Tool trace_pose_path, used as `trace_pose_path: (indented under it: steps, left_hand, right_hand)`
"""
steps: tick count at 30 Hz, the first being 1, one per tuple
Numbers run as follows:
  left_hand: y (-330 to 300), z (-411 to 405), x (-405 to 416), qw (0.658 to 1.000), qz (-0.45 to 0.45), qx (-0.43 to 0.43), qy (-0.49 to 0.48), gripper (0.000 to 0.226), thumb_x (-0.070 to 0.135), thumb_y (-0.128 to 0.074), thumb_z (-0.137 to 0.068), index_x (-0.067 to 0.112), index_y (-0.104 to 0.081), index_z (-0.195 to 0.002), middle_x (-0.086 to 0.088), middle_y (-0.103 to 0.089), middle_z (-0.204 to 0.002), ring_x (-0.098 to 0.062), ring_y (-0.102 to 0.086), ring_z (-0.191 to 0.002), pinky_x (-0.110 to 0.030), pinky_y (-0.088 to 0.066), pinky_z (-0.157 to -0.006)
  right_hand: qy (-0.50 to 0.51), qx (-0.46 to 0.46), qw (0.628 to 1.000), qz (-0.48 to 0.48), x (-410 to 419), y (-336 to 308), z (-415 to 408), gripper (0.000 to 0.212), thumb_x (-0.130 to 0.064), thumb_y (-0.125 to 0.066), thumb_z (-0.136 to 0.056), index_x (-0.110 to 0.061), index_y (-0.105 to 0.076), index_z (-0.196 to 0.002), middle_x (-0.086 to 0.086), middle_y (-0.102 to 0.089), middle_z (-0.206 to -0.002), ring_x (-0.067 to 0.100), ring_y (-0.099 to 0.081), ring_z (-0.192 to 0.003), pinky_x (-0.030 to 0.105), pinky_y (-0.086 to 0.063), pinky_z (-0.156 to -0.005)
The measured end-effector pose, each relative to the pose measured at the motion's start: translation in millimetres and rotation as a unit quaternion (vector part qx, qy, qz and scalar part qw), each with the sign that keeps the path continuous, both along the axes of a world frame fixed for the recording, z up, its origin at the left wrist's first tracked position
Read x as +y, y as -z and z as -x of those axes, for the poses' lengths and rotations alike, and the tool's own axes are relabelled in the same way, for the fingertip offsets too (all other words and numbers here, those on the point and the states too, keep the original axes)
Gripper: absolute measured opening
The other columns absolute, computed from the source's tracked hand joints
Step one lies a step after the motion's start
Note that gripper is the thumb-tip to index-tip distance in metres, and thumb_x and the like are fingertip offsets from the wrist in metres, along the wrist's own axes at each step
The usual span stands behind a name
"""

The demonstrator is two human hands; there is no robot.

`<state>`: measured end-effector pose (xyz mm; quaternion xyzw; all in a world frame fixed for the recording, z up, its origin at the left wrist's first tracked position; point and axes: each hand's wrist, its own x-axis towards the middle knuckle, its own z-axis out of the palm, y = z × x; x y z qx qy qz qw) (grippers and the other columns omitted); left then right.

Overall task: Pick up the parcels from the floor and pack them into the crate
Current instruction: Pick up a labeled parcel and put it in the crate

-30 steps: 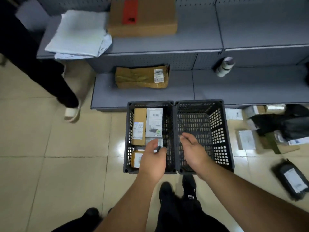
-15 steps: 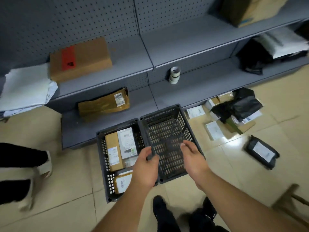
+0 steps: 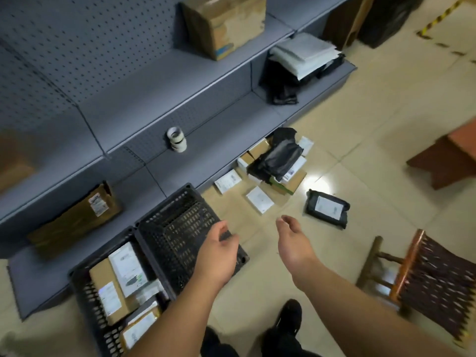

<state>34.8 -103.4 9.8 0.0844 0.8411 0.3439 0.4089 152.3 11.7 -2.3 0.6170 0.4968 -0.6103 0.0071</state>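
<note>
Here the grey shelf (image 3: 206, 155) runs along the floor, with two black crates before it: the left crate (image 3: 85, 300) holds boxes, the right crate (image 3: 177, 228) looks bare. Loose parcels (image 3: 260, 199) lie near the shelf, a black parcel (image 3: 328, 208) beside them. Left hand (image 3: 219, 249) and right hand (image 3: 293, 243) hang open, holding nothing. Next, probably, a reach to the parcels.

Left crate (image 3: 85, 292) cut by the bottom edge; its near parcels (image 3: 136, 331) partly behind the left forearm. Left hand (image 3: 219, 256) covers the near right corner of the right crate (image 3: 177, 228). Labels on the floor pile (image 3: 273, 171) unreadable (motion blur everywhere). Woven stool (image 3: 432, 284) smeared, cut at right. Top box (image 3: 226, 21) cropped by the upper edge.
</note>
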Motion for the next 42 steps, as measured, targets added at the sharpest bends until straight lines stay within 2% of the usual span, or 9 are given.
trace_pose_path:
  steps: [2,6,10,14,23,30,34,38,42]
  left_hand:
    - [3.8,-13.8,27.9,1.000,0.007,-0.002,0.018,0.046,0.034,-0.058,-0.099,0.031,-0.049,-0.144,0.017,-0.057,-0.126,-0.007,-0.060,-0.104,-0.024,-0.039,-0.086]
    - [10.8,-34.5,79.5,0.998,0.014,-0.005,0.054,0.040,0.031,-0.057,-0.100,0.029,-0.051,-0.140,0.018,-0.058,-0.126,0.002,-0.059,-0.089,-0.009,-0.040,-0.073]
    - [21.1,-45.3,124.8,0.995,0.023,-0.016,0.097,0.044,0.029,-0.054,-0.102,0.029,-0.047,-0.145,0.015,-0.053,-0.141,-0.007,-0.051,-0.112,-0.024,-0.034,-0.093]
    - [36.6,-47.2,175.2,0.990,0.030,-0.017,0.137,0.044,0.028,-0.051,-0.103,0.030,-0.047,-0.146,0.018,-0.052,-0.141,-0.007,-0.050,-0.113,-0.026,-0.034,-0.093]
    - [79.8,-7.2,284.1,0.978,0.050,-0.051,0.196,0.043,0.033,-0.053,-0.101,0.032,-0.048,-0.144,0.018,-0.053,-0.142,-0.010,-0.054,-0.119,-0.031,-0.042,-0.096]
    - [119.2,42.6,315.6,0.987,0.081,-0.073,0.115,0.042,0.035,-0.056,-0.100,0.033,-0.050,-0.141,0.017,-0.055,-0.139,-0.009,-0.054,-0.112,-0.029,-0.040,-0.090]
    - [144.1,64.8,315.5,0.989,0.102,-0.101,0.040,0.041,0.036,-0.054,-0.100,0.035,-0.049,-0.141,0.017,-0.055,-0.136,-0.011,-0.055,-0.111,-0.033,-0.044,-0.095]
    - [172.7,83.5,305.2,0.986,0.109,-0.119,-0.045,0.044,0.034,-0.056,-0.099,0.033,-0.050,-0.142,0.016,-0.056,-0.130,-0.013,-0.057,-0.116,-0.037,-0.046,-0.104]
    - [214.0,94.2,292.1,0.977,0.118,-0.124,-0.131,0.047,0.035,-0.058,-0.097,0.029,-0.052,-0.143,0.006,-0.058,-0.142,-0.015,-0.057,-0.124,-0.037,-0.044,-0.111]
  right_hand:
    - [0.032,0.001,0.999,0.012,24.8,4.7,-18.3,0.046,-0.050,-0.035,-0.104,-0.036,-0.037,-0.148,0.001,-0.053,-0.135,0.026,-0.053,-0.119,0.036,-0.038,-0.094]
    - [0.087,-0.005,0.996,0.030,65.1,18.9,-46.2,0.048,-0.050,-0.034,-0.104,-0.034,-0.037,-0.149,0.002,-0.047,-0.149,0.028,-0.049,-0.129,0.040,-0.038,-0.102]
    - [0.140,-0.014,0.988,0.059,96.4,32.3,-63.9,0.050,-0.051,-0.032,-0.105,-0.032,-0.034,-0.151,0.002,-0.043,-0.153,0.028,-0.042,-0.136,0.041,-0.035,-0.103]
    - [0.181,-0.029,0.981,0.071,134.2,43.4,-70.7,0.050,-0.049,-0.031,-0.105,-0.031,-0.034,-0.151,0.003,-0.043,-0.152,0.027,-0.042,-0.133,0.043,-0.034,-0.105]
    - [0.209,-0.064,0.974,0.066,232.4,68.3,-38.8,0.048,-0.046,-0.030,-0.106,-0.030,-0.036,-0.151,0.004,-0.046,-0.147,0.020,-0.041,-0.113,0.039,-0.034,-0.092]
    - [0.107,-0.081,0.987,0.084,272.0,105.8,20.4,0.046,-0.045,-0.030,-0.106,-0.026,-0.042,-0.146,0.005,-0.054,-0.142,0.025,-0.049,-0.128,0.039,-0.034,-0.104]
    - [-0.024,-0.103,0.990,0.090,290.9,128.7,58.0,0.046,-0.035,-0.026,-0.109,-0.023,-0.038,-0.152,0.002,-0.041,-0.154,0.025,-0.042,-0.138,0.035,-0.032,-0.111]
    - [-0.079,-0.097,0.986,0.112,295.1,164.3,94.0,0.047,-0.044,-0.031,-0.107,-0.023,-0.043,-0.148,0.004,-0.051,-0.147,0.025,-0.049,-0.131,0.038,-0.036,-0.108]
    - [-0.181,-0.092,0.971,0.123,297.9,206.3,123.9,0.048,-0.047,-0.032,-0.105,-0.026,-0.045,-0.146,0.004,-0.053,-0.144,0.022,-0.050,-0.121,0.035,-0.036,-0.098]
